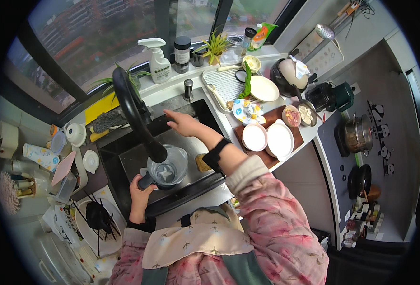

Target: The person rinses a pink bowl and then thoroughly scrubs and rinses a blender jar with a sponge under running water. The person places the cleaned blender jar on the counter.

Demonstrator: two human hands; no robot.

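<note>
My left hand grips the dark handle of a clear blender jug low in the black sink. Blades show at the jug's bottom. Above the jug arches a black faucet, its spout end over the jug's rim. My right hand reaches over the sink behind the jug, fingers apart, with nothing in it, to the right of the faucet. A brown sponge-like piece lies in the sink near my right wrist.
Right of the sink stand a white drain tray, a plate, white bowls on a wooden board and a pot on the stove. Left are lidded containers and a white basket. A spray bottle stands on the sill.
</note>
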